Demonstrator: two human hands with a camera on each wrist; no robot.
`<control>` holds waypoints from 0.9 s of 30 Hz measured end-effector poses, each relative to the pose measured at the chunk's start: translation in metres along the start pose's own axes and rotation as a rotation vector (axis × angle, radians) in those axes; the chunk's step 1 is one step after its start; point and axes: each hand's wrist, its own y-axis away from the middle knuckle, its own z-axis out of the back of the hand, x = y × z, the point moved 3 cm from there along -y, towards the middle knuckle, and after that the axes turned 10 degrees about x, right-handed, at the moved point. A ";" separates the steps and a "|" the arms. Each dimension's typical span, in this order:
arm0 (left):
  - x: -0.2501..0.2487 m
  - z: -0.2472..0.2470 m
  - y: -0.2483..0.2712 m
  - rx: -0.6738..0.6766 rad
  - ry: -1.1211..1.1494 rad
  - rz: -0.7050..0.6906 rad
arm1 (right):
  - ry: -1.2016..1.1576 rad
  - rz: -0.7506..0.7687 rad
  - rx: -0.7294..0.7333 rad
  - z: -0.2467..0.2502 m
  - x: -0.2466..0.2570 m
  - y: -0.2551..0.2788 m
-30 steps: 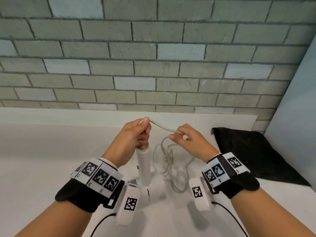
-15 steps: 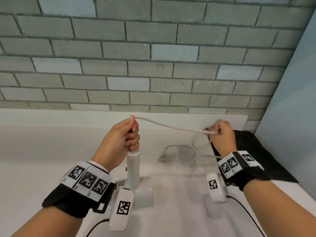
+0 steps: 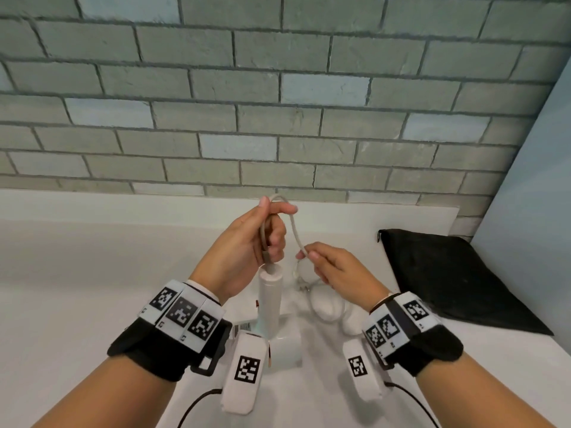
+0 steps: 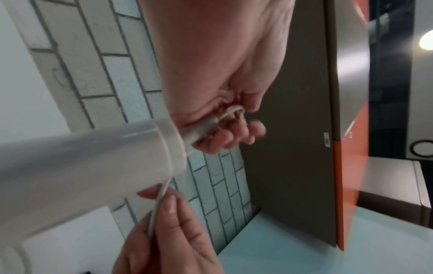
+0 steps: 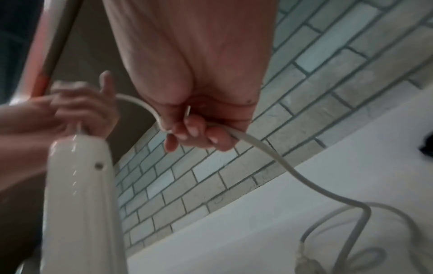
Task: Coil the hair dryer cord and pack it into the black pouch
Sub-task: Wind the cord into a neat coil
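Observation:
A white hair dryer [image 3: 271,301] stands handle-up on the white counter [image 3: 77,288], its handle [image 4: 82,166] [image 5: 79,194] close to both wrist cameras. My left hand [image 3: 262,233] grips the cord [image 3: 295,230] just above the handle's top, holding a small loop. My right hand [image 3: 327,267] pinches the same cord [image 5: 257,144] a little lower and to the right. The rest of the cord [image 5: 351,218] trails down to the counter, ending at the plug [image 5: 304,259]. The black pouch [image 3: 457,273] lies flat at the right, apart from both hands.
A grey-blue brick wall [image 3: 278,103] runs along the back of the counter. A pale panel [image 3: 531,196] closes off the right side behind the pouch. Thin black cables [image 3: 197,406] hang from my wrist bands near the front edge.
My right hand, stretched out to the right with the cord taut half a second ago, has come back in beside the left hand. The cord now arches as a loop over the left fingers.

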 end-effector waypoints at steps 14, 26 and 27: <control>0.003 0.005 -0.005 0.034 -0.580 -0.051 | 0.188 0.123 0.019 -0.003 0.035 0.024; 0.010 -0.018 -0.006 0.333 -0.363 0.097 | 0.088 0.273 -0.477 0.051 0.069 0.006; 0.012 -0.017 -0.006 0.338 -0.334 0.091 | 0.089 0.258 -0.468 0.048 0.067 0.003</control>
